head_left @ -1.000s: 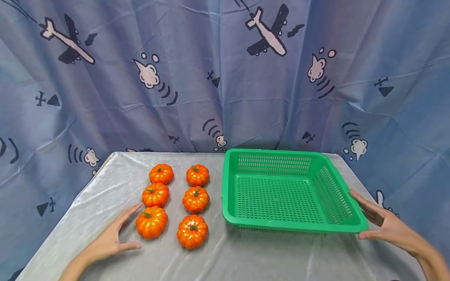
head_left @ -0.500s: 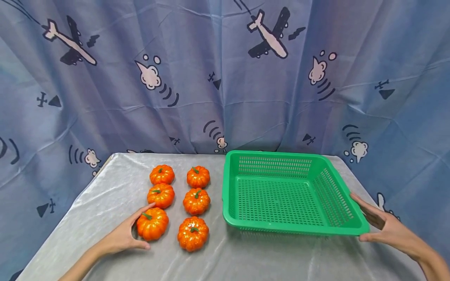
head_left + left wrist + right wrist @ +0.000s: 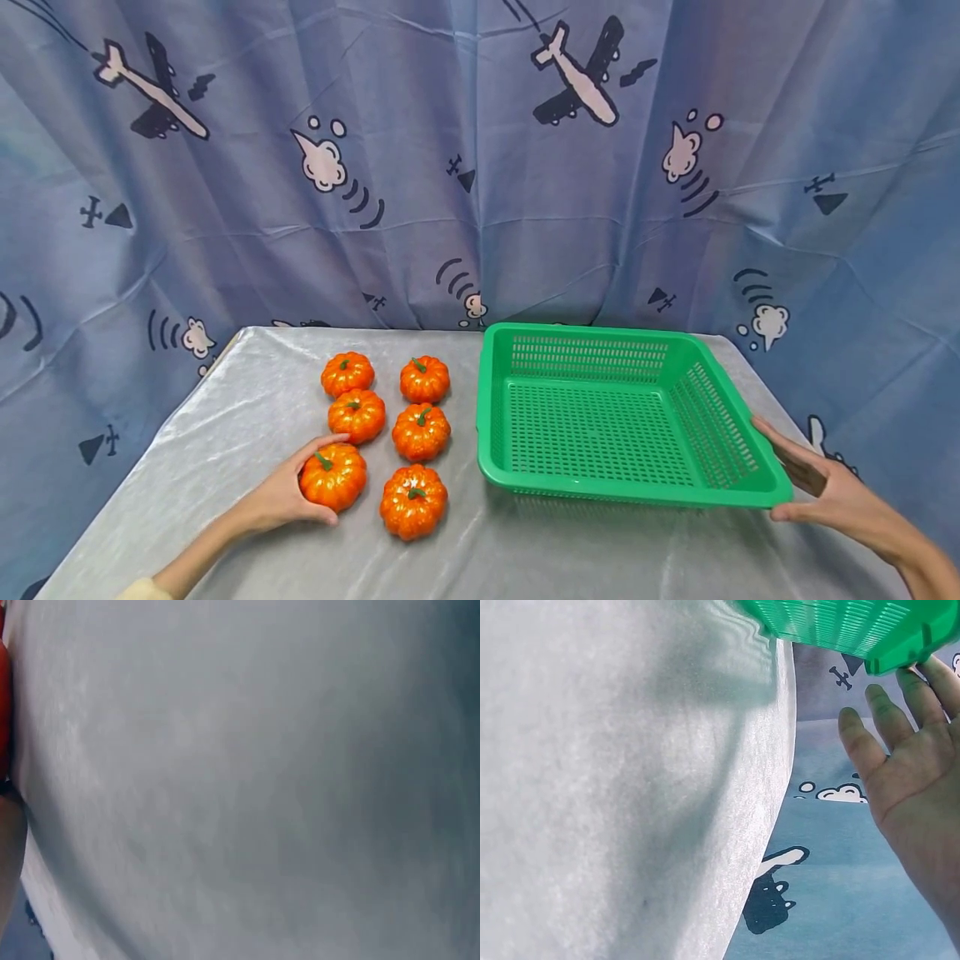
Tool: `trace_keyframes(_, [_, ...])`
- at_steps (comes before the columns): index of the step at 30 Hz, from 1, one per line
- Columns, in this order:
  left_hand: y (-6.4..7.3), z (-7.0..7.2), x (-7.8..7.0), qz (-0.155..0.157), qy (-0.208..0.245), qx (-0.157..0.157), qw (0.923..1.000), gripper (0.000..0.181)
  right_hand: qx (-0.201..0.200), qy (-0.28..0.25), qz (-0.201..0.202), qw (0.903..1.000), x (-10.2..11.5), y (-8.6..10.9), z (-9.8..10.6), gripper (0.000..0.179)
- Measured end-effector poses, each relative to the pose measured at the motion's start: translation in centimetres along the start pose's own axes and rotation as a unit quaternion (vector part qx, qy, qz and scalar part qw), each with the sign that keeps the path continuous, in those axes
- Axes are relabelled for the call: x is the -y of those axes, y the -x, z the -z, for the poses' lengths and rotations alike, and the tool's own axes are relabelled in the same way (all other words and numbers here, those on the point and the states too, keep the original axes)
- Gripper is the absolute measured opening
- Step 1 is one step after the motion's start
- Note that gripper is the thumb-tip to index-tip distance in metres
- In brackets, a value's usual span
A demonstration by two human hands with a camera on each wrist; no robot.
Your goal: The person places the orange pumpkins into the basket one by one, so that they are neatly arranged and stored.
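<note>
My left hand (image 3: 281,492) curls round the nearest orange pumpkin (image 3: 334,477) of the left column, fingers along its far left side and thumb at its near side. Right by those fingertips sits the middle pumpkin (image 3: 357,415), with another pumpkin (image 3: 347,374) behind it. Only a red-orange sliver of pumpkin (image 3: 4,712) shows at the left wrist view's edge. On the other side, my right hand (image 3: 832,492) has its fingers extended against the right rim of a green slotted plastic basket (image 3: 630,492). Its fingertips (image 3: 875,694) reach the basket's edge; the palm stays apart from it.
A second column holds three pumpkins: far (image 3: 424,379), middle (image 3: 421,432) and near (image 3: 413,502), left of the basket. A pale, shiny cloth covers the table (image 3: 555,558). Behind hangs a blue curtain (image 3: 420,167) with airplane prints.
My left hand has moved right and closed round the nearest left pumpkin, which has shifted slightly right. The middle left pumpkin has slid right too. My right hand and the basket stay nearly in place.
</note>
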State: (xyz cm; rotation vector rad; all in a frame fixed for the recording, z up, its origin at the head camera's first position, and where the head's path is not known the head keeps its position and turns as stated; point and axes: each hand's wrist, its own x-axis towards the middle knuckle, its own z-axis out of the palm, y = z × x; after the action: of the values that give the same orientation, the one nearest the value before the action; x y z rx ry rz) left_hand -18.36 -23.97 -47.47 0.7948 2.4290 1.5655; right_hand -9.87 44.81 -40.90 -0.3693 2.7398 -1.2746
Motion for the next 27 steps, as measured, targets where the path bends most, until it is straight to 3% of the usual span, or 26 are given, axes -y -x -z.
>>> trace_keyframes(9, [-0.4, -0.5, -0.5, 0.033, 0.059, 0.003, 0.9977, 0.083, 0.002, -0.014, -0.012, 0.9998, -0.4, -0.2, 0.0, 0.096])
trace_keyframes(18, [-0.4, 0.2, -1.3, 0.040, 0.070, 0.022, 0.9965, 0.078, 0.005, -0.026, -0.025, 0.9993, -0.6, -0.1, -0.1, 0.095])
trace_keyframes(27, [-0.8, 0.8, -2.8, 0.056, 0.050, 0.026, 0.9969, 0.080, 0.004, -0.016, -0.025, 0.9996, -0.5, 0.0, 0.0, 0.094])
